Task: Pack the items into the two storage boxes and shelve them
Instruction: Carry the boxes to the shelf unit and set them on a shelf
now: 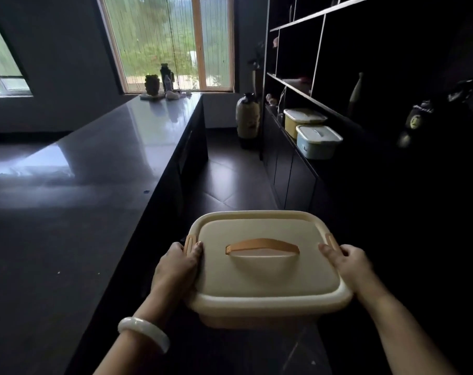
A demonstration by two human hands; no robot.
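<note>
Between the counter (pixel 67 212) and the shelf unit (pixel 324 109), a cream box (pixel 265 269) is held over the dark floor, lid on, handle lying flat. Left hand (pixel 175 266) grips its left rim, thumb on the lid beside the orange clasp; right hand (pixel 349 262) grips the right rim likewise, fingers curled under out of sight. The box is carried, touching neither counter nor shelf. Judgement: this is the carry to the shelf. Keep the box level, both clasps shut, turn right toward the shelf unit and slide it onto the ledge near the other boxes, clear of the upright dividers. Count: three lidded boxes in all, one in hand, two on the shelf, a yellow box (pixel 303 121) and just nearer, a blue box (pixel 318 142). One bangle (pixel 144 332) on the left wrist. One tall vase (pixel 247 120) on the floor left of the shelf.
</note>
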